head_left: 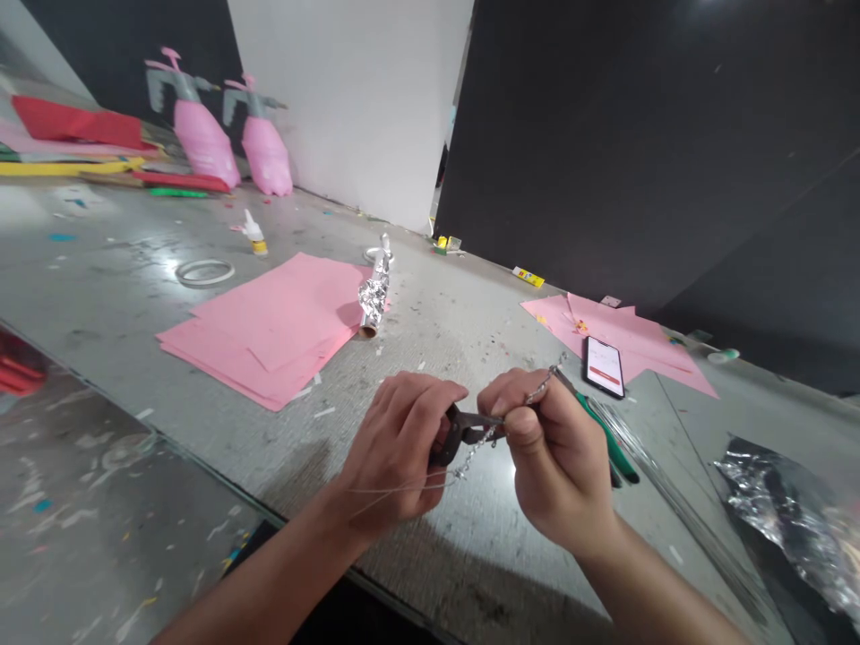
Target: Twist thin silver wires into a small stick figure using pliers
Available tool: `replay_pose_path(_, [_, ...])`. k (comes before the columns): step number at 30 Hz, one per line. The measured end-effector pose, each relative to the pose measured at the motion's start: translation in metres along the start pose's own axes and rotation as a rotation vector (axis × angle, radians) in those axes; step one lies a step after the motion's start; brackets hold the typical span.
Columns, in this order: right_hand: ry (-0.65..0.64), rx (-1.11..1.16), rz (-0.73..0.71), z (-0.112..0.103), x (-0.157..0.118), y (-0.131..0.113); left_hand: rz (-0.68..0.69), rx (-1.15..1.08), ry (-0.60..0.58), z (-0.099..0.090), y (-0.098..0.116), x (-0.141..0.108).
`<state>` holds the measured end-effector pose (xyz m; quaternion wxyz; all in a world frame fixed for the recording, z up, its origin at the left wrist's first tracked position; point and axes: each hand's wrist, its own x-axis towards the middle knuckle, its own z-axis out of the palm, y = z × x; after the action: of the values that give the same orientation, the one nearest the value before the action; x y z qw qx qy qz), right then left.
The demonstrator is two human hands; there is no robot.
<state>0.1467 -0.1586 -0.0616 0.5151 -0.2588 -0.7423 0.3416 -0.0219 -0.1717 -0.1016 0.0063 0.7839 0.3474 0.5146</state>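
Note:
My left hand (pixel 403 448) is closed around dark pliers (pixel 463 425), whose narrow jaws point right toward my other hand. A twisted silvery wire (pixel 476 455) passes by the jaws, and its thin loose ends trail left across my left wrist. My right hand (pixel 557 448) pinches the twisted wire between thumb and fingers. The wire's far end sticks up above the knuckles. Just right of that hand lies a green-handled tool (pixel 622 452), partly hidden by it. Beside it a bundle of straight thin wires (pixel 678 502) stretches toward the lower right.
Pink sheets (pixel 269 331) lie at left, with a foil roll (pixel 374 291) at their edge. A phone (pixel 603 365) rests by more pink paper (pixel 645 336). Crumpled foil (pixel 779 511) is at right. A glue bottle (pixel 255 235), white ring (pixel 205 272) and pink spray bottles (pixel 267 154) stand farther back.

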Motion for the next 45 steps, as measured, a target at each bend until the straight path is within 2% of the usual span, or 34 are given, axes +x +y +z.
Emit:
replay_pose_path(7, [0.017,0.050,0.047,0.000,-0.001,0.001,0.014,0.037,0.027,0.002,-0.002,0.003])
replay_pose_path(13, [-0.068,0.155,0.188,-0.002,0.001,-0.001,0.074,0.164,-0.008,-0.006,-0.007,0.008])
replay_pose_path(25, [-0.096,0.290,0.293,-0.003,0.002,-0.001,0.100,0.200,0.022,-0.007,-0.009,0.009])
replay_pose_path(33, [-0.044,0.285,0.265,0.003,0.002,0.001,0.086,0.221,0.022,-0.007,-0.008,0.009])
replay_pose_path(38, [-0.013,0.243,0.243,0.007,0.002,-0.002,0.073,0.205,0.081,-0.003,-0.007,0.007])
replay_pose_path(42, [0.025,0.157,0.202,0.009,0.001,-0.004,0.045,0.183,0.101,0.002,-0.005,0.006])
replay_pose_path(45, [0.085,0.011,0.138,0.010,0.000,-0.004,-0.012,0.123,0.124,0.008,-0.001,0.003])
